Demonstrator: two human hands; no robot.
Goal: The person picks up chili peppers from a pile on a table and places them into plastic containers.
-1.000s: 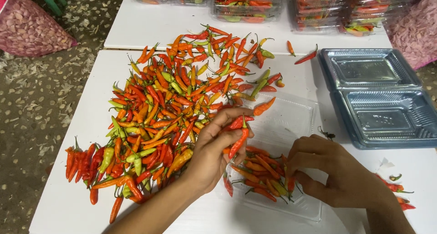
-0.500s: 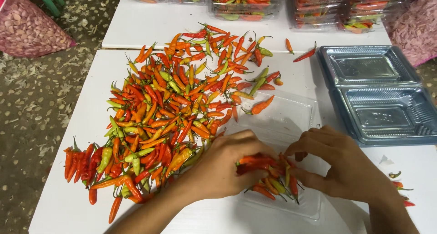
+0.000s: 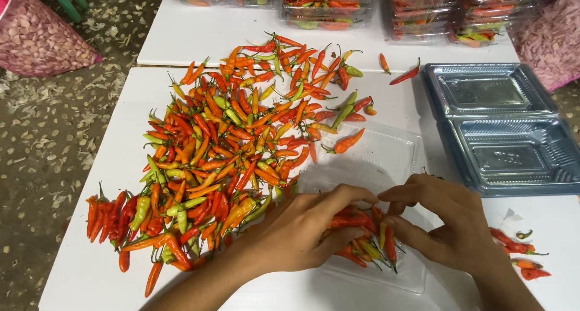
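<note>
Chillies [image 3: 362, 241] in red, orange and green lay bunched in a clear plastic tray [image 3: 386, 160] at the near edge of the white desk [image 3: 109, 166], with the left hand [image 3: 302, 226] at their 9 o'clock and the right hand [image 3: 441, 220] at their 3 o'clock, both hands' fingers curled and pinching the chillies between them. At 10 o'clock from the tray spread a big loose heap of chillies [image 3: 229, 136], at 2 o'clock sat a stack of empty clear trays [image 3: 501, 129], and at 12 o'clock, farthest off, stood filled packs [image 3: 326, 0] in a row.
</note>
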